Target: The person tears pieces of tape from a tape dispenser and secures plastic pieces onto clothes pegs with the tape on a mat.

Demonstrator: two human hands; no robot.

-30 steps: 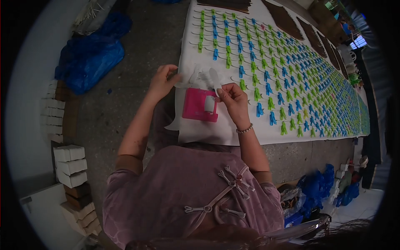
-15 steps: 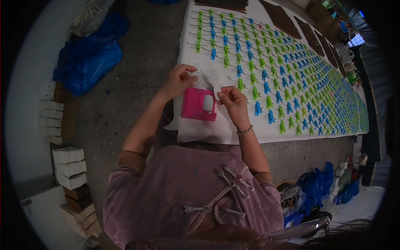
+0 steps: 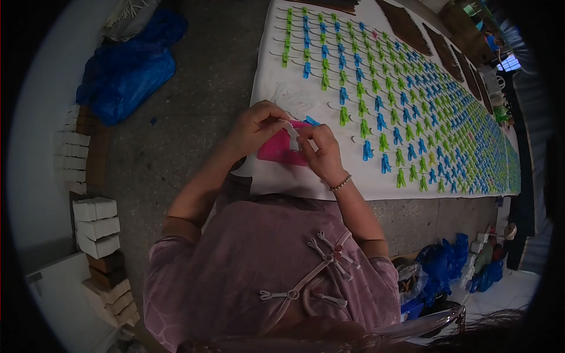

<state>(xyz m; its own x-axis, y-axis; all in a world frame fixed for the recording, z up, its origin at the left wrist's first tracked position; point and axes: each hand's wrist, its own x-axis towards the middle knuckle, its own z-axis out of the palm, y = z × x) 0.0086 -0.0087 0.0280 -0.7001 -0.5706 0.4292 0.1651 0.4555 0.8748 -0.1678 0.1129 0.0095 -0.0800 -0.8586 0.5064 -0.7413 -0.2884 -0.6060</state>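
Observation:
A bright pink case or tray (image 3: pixel 272 151) lies at the near left corner of the white-covered table. Over it, a small white strip (image 3: pixel 292 134) spans the gap between my hands. My left hand (image 3: pixel 257 127) pinches its upper end with fingers closed. My right hand (image 3: pixel 322 152) is closed at its other side, fingertips on the strip. Just beyond, a blue clothespin (image 3: pixel 312 120) shows in part. Behind my fingers rests a loose pile of thin white strips (image 3: pixel 294 97). What lies under my hands on the pink case is hidden.
Rows of green and blue clothespins (image 3: pixel 381 122) with thin white strips cover the table (image 3: pixel 294 187). Dark brown toothed-edge pieces (image 3: pixel 406 26) lie along its far side. A blue plastic bag (image 3: pixel 126 76) and stacked white blocks (image 3: pixel 97 226) stand on the left.
My hands have come closer together over the pink case, with the white strip now between them. A blue clothespin shows beside the case. The view has shifted slightly.

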